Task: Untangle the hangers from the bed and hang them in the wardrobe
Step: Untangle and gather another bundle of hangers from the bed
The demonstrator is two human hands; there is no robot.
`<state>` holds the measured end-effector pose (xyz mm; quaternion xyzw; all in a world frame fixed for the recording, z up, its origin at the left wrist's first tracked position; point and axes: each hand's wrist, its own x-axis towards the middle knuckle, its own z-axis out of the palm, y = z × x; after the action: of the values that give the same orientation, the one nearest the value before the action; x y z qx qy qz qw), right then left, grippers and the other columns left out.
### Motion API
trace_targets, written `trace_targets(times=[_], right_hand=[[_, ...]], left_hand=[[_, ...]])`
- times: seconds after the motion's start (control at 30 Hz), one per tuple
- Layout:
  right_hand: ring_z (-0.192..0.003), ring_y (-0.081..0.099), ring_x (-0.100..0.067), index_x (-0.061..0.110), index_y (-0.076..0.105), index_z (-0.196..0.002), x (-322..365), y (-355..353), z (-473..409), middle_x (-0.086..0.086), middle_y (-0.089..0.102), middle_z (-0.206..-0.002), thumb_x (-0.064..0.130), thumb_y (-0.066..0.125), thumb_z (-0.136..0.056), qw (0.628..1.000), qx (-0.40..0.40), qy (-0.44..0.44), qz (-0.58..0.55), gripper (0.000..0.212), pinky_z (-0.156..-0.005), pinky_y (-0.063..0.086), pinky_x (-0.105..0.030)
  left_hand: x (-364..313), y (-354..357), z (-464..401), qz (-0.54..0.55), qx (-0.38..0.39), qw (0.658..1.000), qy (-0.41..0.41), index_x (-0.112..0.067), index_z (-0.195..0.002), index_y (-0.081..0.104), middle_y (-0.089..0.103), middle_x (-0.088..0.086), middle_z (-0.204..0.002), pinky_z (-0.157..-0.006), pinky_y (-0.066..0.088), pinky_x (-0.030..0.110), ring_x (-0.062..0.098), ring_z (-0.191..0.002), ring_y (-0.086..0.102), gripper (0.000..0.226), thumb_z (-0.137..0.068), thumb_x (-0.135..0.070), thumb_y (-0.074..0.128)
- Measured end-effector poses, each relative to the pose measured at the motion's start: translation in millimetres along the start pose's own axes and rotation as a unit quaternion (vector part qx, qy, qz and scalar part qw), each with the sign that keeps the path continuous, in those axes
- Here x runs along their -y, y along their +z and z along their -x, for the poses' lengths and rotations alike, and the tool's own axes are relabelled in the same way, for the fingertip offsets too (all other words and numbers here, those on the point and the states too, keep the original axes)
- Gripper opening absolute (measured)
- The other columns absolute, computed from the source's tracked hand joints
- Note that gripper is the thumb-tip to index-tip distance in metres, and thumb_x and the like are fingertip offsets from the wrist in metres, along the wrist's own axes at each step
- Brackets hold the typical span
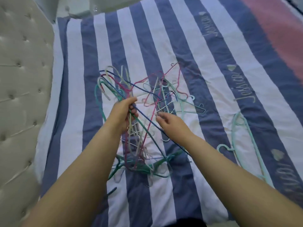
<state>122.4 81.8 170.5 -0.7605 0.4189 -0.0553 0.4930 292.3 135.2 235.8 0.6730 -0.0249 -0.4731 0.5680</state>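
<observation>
Early in the untangling: most hangers remain knotted mid-bed.

The left hand [126, 112] grips a bunch of hangers [131, 126] lifted from the tangled pile [157, 99] at the middle of the bed [205, 46]; the right hand [170, 123] hovers beside it, fingers loosely spread, holding nothing. One mint hanger [246, 141] lies free toward the right edge. The wardrobe is out of view; individual wires blur together, so counting is impossible.

free: striped cover [205, 51] beyond pile | blocked: hanger tangle [147, 104] mid-bed; headboard [21, 79] left
</observation>
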Motion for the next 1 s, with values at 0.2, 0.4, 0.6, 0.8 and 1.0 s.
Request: trace_targets(times=[0.2,0.4,0.6,0.8,1.0], right_hand=[[-0.084,0.063,-0.018,0.022,0.061,-0.107,-27,63,28,0.010,0.065,-0.086,0.024,0.045,-0.097,0.983,-0.157,0.042,-0.089,0.018,-0.071,0.047,-0.031],[-0.093,0.062,-0.023,0.024,0.057,-0.111,-68,138,55,-0.001,0.068,-0.102,0.025,0.046,-0.096,0.983,-0.074,0.161,-0.057,0.019,-0.082,0.051,-0.042],[-0.087,0.059,-0.011,0.029,0.050,-0.119,-83,167,73,0.001,0.062,-0.114,0.028,0.053,-0.091,0.969,-0.094,0.216,-0.070,0.029,-0.076,0.047,-0.032],[-0.142,0.024,-0.024,0.018,0.001,-0.153,-38,168,62,-0.002,0.014,-0.158,0.006,0.070,-0.083,0.960,0.015,0.198,-0.195,0.099,-0.098,0.043,-0.023],[-0.122,0.049,-0.007,0.019,0.036,-0.145,-3,159,59,0.000,0.041,-0.146,0.000,0.054,-0.092,0.949,0.165,0.130,-0.235,0.059,-0.086,0.046,-0.010]], left_hand=[[-8,-87,-19,-0.100,-0.017,0.984,0.144,-0.008,-0.082,0.054,0.061,-0.003,-0.052,-0.075,0.056,0.039,0.013,-0.056,0.062,0.016,-0.096,-0.013,0.053],[-1,-105,-18,-0.155,-0.068,0.930,0.327,-0.007,-0.083,0.048,0.045,-0.006,-0.042,-0.046,0.048,0.032,0.013,-0.036,0.046,0.019,-0.097,-0.018,0.055],[1,-97,-11,-0.110,-0.074,0.955,0.266,-0.014,-0.077,0.048,0.041,-0.001,-0.052,-0.042,0.039,0.023,0.014,-0.036,0.042,0.026,-0.094,-0.031,0.056],[-40,-109,4,-0.002,0.050,0.992,0.112,-0.021,-0.060,0.033,0.021,-0.004,-0.044,-0.038,0.022,0.020,0.012,-0.035,0.019,0.043,-0.097,-0.027,0.053],[-92,-142,14,0.124,0.192,0.974,0.001,-0.019,-0.057,0.034,0.020,-0.009,-0.035,-0.030,0.016,0.018,0.005,-0.026,0.018,0.046,-0.098,-0.036,0.046]])
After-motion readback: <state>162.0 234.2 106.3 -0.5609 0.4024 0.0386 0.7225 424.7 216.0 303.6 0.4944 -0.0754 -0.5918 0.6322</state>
